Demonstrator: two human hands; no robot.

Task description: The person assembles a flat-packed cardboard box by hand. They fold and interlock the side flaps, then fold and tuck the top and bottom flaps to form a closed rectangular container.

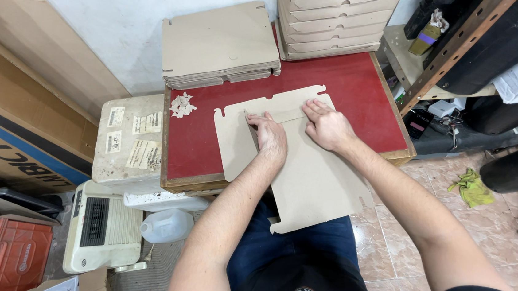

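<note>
A flat die-cut cardboard blank, matte tan with notched corners, lies on a red tabletop and overhangs its near edge above the lap; the left hand rests palm down on it, fingers flat along a crease, clasping nothing; the right hand presses flat just beside it, likewise unclenched; behind, a stack of flat blanks and a pile of folded boxes, cut off at the top; small paper scraps lie left.
</note>
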